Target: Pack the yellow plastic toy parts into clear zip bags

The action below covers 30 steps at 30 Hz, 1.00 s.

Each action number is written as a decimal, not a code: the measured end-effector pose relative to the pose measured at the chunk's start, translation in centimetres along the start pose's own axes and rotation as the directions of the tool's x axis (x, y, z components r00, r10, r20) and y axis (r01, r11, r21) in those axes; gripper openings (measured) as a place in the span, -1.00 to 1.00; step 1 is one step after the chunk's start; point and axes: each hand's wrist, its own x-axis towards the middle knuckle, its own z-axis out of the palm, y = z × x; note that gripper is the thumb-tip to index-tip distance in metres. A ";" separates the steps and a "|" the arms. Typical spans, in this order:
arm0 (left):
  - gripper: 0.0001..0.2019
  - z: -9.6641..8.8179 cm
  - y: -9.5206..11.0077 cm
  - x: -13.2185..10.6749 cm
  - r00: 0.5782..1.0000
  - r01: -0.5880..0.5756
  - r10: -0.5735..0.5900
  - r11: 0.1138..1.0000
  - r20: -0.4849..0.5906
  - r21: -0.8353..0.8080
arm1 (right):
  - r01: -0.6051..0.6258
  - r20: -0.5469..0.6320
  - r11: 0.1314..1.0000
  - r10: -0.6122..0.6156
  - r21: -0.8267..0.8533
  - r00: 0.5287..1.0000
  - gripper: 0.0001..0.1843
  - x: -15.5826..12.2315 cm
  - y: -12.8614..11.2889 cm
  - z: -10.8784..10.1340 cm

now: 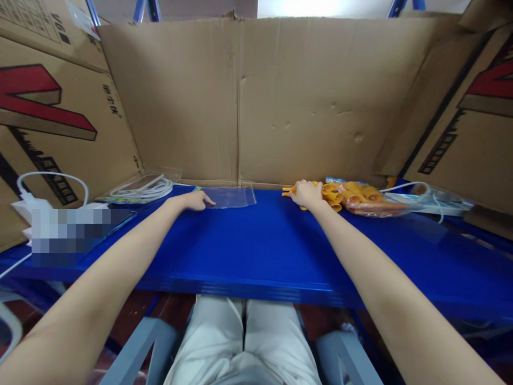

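My left hand [195, 201] lies on the blue shelf [260, 251] with its fingers pressed on the left edge of a clear plastic bag [234, 197] that lies flat. My right hand [306, 194] is curled around orange plastic pieces [289, 192] at the left end of a heap of the same orange pieces [352, 195]. The heap sits partly inside a clear wrapper [377, 206]. What exactly the right fingers grip is partly hidden by the hand.
Cardboard walls [240, 101] close in the shelf at the back and both sides. A coiled white cable in a clear bag [140, 188] lies at the back left, a white charger [30, 208] further left, more white cable [425, 198] at the right.
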 end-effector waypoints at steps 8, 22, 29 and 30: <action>-0.67 -0.4 2.7 2.5 0.902 0.382 -0.385 0.923 -0.198 -0.052 | -0.081 -0.145 0.995 0.088 0.051 0.985 -0.67 -0.8 -0.6 0.7; -0.46 2.4 3.6 2.2 0.884 0.383 -0.366 0.924 -0.291 0.001 | 0.020 -0.248 0.993 0.010 0.116 0.969 -0.72 -0.6 -0.5 0.6; -0.68 2.6 2.8 2.6 0.891 0.224 -0.221 0.974 -0.396 -0.041 | 0.231 -0.394 0.882 -0.056 0.412 0.918 -0.76 -0.4 -2.1 -0.6; -0.70 2.5 3.2 2.7 0.888 0.175 -0.179 0.983 -0.424 -0.049 | 0.265 -0.392 0.840 -0.068 0.474 0.917 -0.79 -0.4 -2.6 -0.7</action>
